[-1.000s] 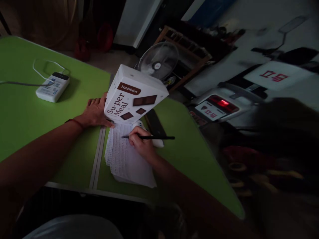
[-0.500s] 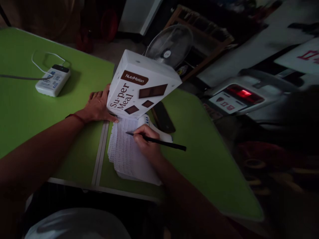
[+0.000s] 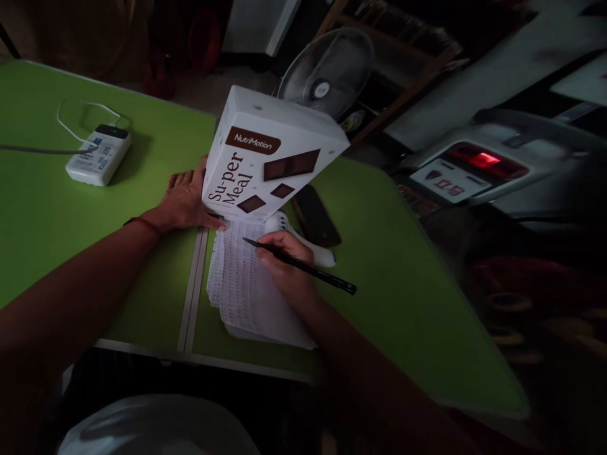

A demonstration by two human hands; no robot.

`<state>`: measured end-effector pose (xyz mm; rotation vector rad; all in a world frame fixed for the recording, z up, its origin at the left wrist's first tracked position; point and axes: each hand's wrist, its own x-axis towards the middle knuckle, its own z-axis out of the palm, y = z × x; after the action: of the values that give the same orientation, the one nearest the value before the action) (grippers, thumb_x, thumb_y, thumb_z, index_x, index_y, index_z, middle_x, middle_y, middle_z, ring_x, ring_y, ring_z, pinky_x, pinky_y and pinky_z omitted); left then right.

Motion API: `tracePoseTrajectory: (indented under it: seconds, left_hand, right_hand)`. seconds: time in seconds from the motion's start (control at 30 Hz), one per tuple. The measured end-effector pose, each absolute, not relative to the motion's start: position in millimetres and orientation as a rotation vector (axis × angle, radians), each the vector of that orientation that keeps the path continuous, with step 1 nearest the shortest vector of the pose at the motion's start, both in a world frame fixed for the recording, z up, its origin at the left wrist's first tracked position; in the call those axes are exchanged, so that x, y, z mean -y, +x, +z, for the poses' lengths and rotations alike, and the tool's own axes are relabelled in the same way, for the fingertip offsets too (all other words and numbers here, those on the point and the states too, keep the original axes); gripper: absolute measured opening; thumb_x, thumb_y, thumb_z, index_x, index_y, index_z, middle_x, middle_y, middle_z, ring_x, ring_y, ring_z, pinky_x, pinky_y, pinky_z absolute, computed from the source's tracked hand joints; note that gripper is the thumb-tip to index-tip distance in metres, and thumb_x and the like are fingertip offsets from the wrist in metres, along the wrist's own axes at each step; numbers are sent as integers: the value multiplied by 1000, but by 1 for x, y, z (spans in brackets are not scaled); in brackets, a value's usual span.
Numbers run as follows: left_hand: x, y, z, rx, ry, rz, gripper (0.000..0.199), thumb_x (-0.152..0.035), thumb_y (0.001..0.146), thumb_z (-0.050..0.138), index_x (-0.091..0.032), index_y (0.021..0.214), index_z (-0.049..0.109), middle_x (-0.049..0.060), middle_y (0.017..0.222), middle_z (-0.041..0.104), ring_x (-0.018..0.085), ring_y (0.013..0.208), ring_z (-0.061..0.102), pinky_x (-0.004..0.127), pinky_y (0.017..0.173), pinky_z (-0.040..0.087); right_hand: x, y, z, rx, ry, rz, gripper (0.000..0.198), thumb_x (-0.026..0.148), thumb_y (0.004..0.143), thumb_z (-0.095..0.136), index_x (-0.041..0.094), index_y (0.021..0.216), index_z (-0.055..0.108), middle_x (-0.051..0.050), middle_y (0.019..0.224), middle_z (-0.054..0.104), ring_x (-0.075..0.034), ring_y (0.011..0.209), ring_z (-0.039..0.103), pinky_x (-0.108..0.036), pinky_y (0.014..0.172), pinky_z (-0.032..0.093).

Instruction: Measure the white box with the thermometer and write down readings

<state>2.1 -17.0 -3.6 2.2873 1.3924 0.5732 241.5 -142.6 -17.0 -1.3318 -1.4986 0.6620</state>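
Observation:
My right hand [image 3: 287,262] grips a black pen [image 3: 327,277], its tip over the upper part of a notepad [image 3: 239,278] with rows of dense handwriting. Whether the tip touches the paper I cannot tell. My left hand [image 3: 187,199] lies spread on the green table, its thumb at the notepad's upper left edge. Some of its fingers are partly hidden by a white box [image 3: 275,158] marked "NutriMotion Su-per Meal", which stands tilted at the notepad's top. Partly behind my right hand lies a white handheld device [image 3: 325,256] with blue buttons.
Beside the device rests a dark phone [image 3: 317,218]. A white power unit [image 3: 99,155] with cables sits on the left of the green table [image 3: 156,145]. Past the table stand a fan [image 3: 327,76] and a scale-like machine with a red display [image 3: 488,161].
The pen tip has shifted up the page towards the box, with my right hand following. My left hand stays where it was. The camera view has turned slightly.

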Motion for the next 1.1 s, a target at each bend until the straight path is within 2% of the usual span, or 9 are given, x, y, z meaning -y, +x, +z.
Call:
tracePoseTrajectory:
  seconds: [0.2,0.37,0.53,0.73,0.87,1.03,1.1]
  left_hand:
    - [20,3,2,-1386,2267,576,161,-96,46,85,-25,177,25,24,171,52,57,158,46,74,136,21]
    - [26,8,13,-1430,2217,521,174,-103,38,79,-6,173,29,35,171,48,57,161,42,67,139,20]
    - [25,10,12,-1433,2222,517,171,-105,36,79,-15,174,32,27,174,48,57,162,40,68,139,18]
    - [26,11,13,-1421,2202,527,172,-110,34,71,-18,174,30,27,177,44,58,162,39,71,137,19]
    - [28,11,16,-1411,2210,534,174,-112,34,67,-12,172,32,29,179,40,57,164,36,68,139,15]
    - [27,7,13,-1403,2192,550,170,-108,36,73,-20,175,29,21,172,51,56,159,41,72,139,16]
    - [25,6,10,-1393,2205,567,168,-107,38,75,-20,174,31,20,169,54,57,158,42,73,137,18]
  right_hand:
    - [146,239,-14,1482,-1326,651,9,35,73,67,26,75,68,1,64,65,-16,58,56,-31,56,49]
    - [144,241,-16,1555,-1325,516,8,31,76,65,27,70,68,1,62,65,-17,58,56,-30,55,47]
    - [144,244,-18,1606,-1336,469,9,29,80,67,27,71,69,1,65,68,-18,59,59,-31,57,49]
    - [146,246,-19,1654,-1336,525,7,26,82,69,27,75,69,1,66,66,-18,60,60,-33,60,53]
    - [146,245,-17,1648,-1332,528,8,25,80,68,27,72,66,1,64,65,-18,60,60,-33,61,53]
    - [146,241,-16,1624,-1340,538,8,29,76,67,27,68,66,2,61,65,-17,57,56,-32,58,51]
    - [146,241,-16,1597,-1348,523,9,30,76,66,27,68,67,1,61,65,-17,58,56,-32,58,51]
